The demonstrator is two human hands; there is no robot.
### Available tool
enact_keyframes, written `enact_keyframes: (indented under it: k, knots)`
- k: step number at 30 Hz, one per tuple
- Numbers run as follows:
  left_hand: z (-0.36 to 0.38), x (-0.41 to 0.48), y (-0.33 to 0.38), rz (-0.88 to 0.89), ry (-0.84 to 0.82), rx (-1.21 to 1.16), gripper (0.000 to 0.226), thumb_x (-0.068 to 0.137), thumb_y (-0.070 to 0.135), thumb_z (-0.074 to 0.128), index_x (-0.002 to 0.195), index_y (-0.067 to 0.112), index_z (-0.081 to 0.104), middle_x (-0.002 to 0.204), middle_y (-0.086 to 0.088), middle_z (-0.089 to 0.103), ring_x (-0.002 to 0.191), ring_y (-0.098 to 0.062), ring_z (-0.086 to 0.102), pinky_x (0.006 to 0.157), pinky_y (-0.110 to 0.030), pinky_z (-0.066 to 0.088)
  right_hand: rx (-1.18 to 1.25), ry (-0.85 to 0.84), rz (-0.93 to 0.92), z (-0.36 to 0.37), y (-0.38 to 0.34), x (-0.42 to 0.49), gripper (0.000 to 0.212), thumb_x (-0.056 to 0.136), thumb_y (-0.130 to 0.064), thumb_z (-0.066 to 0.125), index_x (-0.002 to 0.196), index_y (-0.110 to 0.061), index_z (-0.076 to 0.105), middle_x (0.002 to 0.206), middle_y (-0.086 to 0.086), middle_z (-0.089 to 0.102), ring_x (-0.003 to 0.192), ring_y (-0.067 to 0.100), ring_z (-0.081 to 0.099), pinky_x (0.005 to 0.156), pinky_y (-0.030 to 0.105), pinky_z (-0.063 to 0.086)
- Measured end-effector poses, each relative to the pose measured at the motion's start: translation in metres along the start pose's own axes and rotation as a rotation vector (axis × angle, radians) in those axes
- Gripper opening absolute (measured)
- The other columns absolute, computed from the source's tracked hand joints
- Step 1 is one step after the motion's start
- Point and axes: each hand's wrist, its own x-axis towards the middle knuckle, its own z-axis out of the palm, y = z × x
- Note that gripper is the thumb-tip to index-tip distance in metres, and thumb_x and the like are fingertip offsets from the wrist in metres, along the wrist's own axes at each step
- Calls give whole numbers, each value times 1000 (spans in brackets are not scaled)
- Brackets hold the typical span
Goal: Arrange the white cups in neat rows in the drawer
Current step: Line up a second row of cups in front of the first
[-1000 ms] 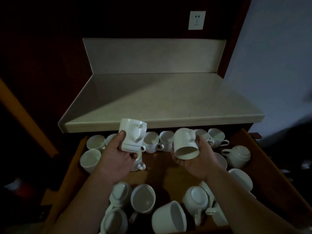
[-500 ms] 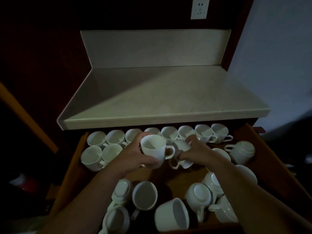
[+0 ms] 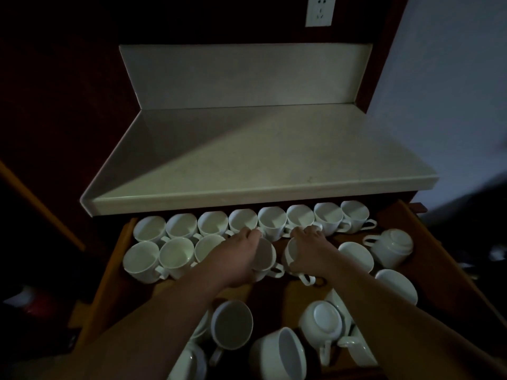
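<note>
An open wooden drawer (image 3: 428, 242) holds many white cups. Several stand upright in a back row (image 3: 271, 223) under the counter edge. A second row of three upright cups (image 3: 175, 256) starts at the left. My left hand (image 3: 236, 256) grips a white cup (image 3: 264, 260) set upright at the end of that second row. My right hand (image 3: 310, 249) grips another white cup (image 3: 292, 259) just to its right, handle toward me. Both cups sit low on the drawer floor, partly hidden by my fingers.
Loose cups lie scattered in the near half: an open-mouthed one (image 3: 231, 325), a tipped one (image 3: 279, 355), an upside-down one (image 3: 321, 325). Another inverted cup (image 3: 389, 246) rests at the right. A pale countertop (image 3: 247, 160) overhangs the drawer; a wall socket (image 3: 320, 9) is above.
Both hands have carried their cups forward and down from mid-air into the second row. The cups were turned upright on the way.
</note>
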Motion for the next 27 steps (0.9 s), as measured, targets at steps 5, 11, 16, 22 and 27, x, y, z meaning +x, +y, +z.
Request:
enact_keyframes:
  k: [5, 11, 16, 22, 27]
  knots:
    - [14, 1, -6, 33, 34, 35, 88, 81, 59, 72, 147, 16, 33, 148, -7, 46, 133, -25, 48, 103, -37, 45, -19, 8, -61, 4, -4, 2, 87, 71, -37, 81, 144, -22, 36, 140, 10, 39, 136, 35, 34, 100, 43, 44]
    - [30, -5, -14, 102, 213, 159, 87, 83, 63, 64, 148, 11, 38, 141, -8, 52, 126, -23, 46, 107, -33, 40, 61, 28, -46, 8, 2, 2, 99, 71, -40, 84, 153, -24, 30, 151, 9, 34, 143, 34, 30, 109, 44, 39]
    - [34, -16, -11, 146, 260, 198, 73, 79, 50, 69, 140, 18, 44, 140, -4, 46, 126, -24, 43, 106, -37, 41, 210, 28, 129, 11, 13, -7, 102, 60, -50, 87, 145, -19, 39, 143, 7, 46, 124, 29, 55, 95, 41, 53]
    - [39, -22, -3, 219, 148, 156, 41, 92, 26, 60, 132, 21, 57, 129, -1, 63, 117, -23, 58, 98, -38, 48, 344, 37, 111, 22, 22, 4, 83, 43, -55, 76, 118, -24, 59, 103, -2, 70, 86, 15, 70, 67, 36, 62]
    - [38, -19, -4, 89, 64, 262, 56, 92, 19, 62, 145, 25, 44, 121, -9, 67, 110, -29, 61, 82, -39, 51, 401, 97, 85, 22, 12, 3, 70, 59, -40, 88, 118, -23, 54, 105, -5, 66, 93, 14, 65, 67, 29, 52]
